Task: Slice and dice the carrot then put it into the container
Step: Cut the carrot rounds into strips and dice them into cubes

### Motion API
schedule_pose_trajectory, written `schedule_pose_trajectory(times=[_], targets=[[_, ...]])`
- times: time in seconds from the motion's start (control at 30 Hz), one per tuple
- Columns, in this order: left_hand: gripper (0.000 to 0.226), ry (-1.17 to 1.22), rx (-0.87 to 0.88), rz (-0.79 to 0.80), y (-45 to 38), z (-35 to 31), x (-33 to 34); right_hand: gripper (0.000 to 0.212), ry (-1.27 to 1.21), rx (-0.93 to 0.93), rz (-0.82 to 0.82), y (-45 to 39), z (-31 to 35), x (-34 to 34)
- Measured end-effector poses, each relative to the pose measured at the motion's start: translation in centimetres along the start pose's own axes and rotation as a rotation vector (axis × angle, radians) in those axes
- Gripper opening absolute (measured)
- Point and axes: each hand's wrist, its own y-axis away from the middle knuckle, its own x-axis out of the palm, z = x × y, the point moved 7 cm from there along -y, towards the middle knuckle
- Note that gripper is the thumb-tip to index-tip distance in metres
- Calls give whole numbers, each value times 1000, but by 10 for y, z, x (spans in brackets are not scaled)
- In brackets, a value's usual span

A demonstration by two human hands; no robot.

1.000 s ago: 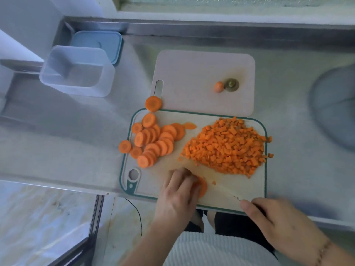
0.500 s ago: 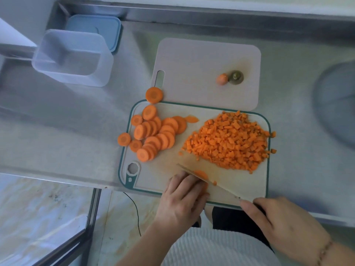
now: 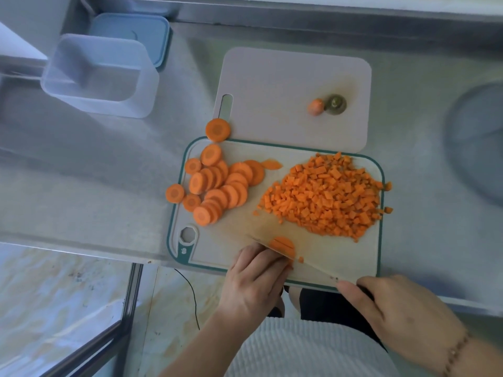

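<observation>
While the left hand (image 3: 255, 278) presses a carrot slice (image 3: 283, 245) flat near the front edge of the green-rimmed board (image 3: 326, 257), fingertips curled together on it, the right hand (image 3: 402, 319) has its grip wrapped around the knife (image 3: 313, 268) handle, forefinger stretched along the top. Blade lies across the slice, tip pointing left; the slice already shows cut lines. Handle itself is hidden under the fingers.

Dice pile (image 3: 324, 194) fills the board's right half, spilling to the right rim, with a few bits on or past it. Slices (image 3: 217, 186) heap on the left half; one slice (image 3: 175, 193) sits off the left rim on the tabletop (image 3: 95, 186), another (image 3: 218, 129) just off the board's back left corner. Bare board shows only in a strip between the two heaps and along the front.

Behind, touching the back rim, a pale board (image 3: 272, 85) carries the carrot tip (image 3: 315, 106) and the stem end (image 3: 335, 104), side by side. Container (image 3: 100, 74) stands toward the tabletop's back left, well apart from the boards, open top, with open steel between. Blue lid (image 3: 130, 31) lies behind it, partly hidden. Right edge: a round grey shape (image 3: 476, 142), blurred and cut off, cannot tell what. The board's front edge overhangs the tabletop's front edge slightly.
</observation>
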Motion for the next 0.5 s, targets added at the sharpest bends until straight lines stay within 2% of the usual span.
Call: schedule_pose_trajectory(times=[0.1, 0.17, 0.27, 0.37, 0.5], targets=[[8, 24, -20, -2, 1, 0, 1, 85, 40, 20, 30, -1, 8, 4], [9, 31, -29, 13, 1, 1, 1, 86, 79, 4, -12, -11, 21, 3], [11, 35, -21, 40, 0, -1, 0, 78, 29, -32, -23, -21, 35, 4], [16, 26, -15, 77, 1, -3, -4, 74, -27, -25, -6, -13, 29, 1], [15, 6, 8, 65, 5, -2, -11, 80, -13, 14, 21, 5, 17, 4]])
